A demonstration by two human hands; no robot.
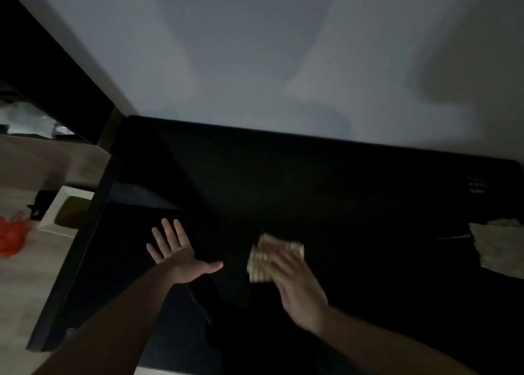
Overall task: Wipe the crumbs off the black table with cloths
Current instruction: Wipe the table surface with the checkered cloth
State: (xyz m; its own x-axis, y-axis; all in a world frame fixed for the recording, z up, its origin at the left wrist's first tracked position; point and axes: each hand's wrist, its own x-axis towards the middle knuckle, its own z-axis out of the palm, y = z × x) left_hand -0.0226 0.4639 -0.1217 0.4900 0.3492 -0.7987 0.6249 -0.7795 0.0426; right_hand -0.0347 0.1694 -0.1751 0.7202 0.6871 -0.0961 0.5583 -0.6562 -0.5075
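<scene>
The black table (pixel 326 181) fills the lower half of the dim head view, set against a pale wall. My right hand (pixel 297 284) lies blurred on a small folded beige cloth (pixel 262 261) near the table's middle, fingers pressed over it. My left hand (pixel 177 252) rests flat on the table to the left of the cloth, fingers spread, holding nothing. A second, larger pale cloth (pixel 499 247) lies at the right edge of the table. No crumbs can be made out in the dark.
The table's left edge (pixel 85 249) runs diagonally down to the floor side. Beyond it are a pale floor, an orange object (pixel 12 240) and a white box-like item (pixel 66 213). Faint white print (pixel 476 184) shows at the table's far right.
</scene>
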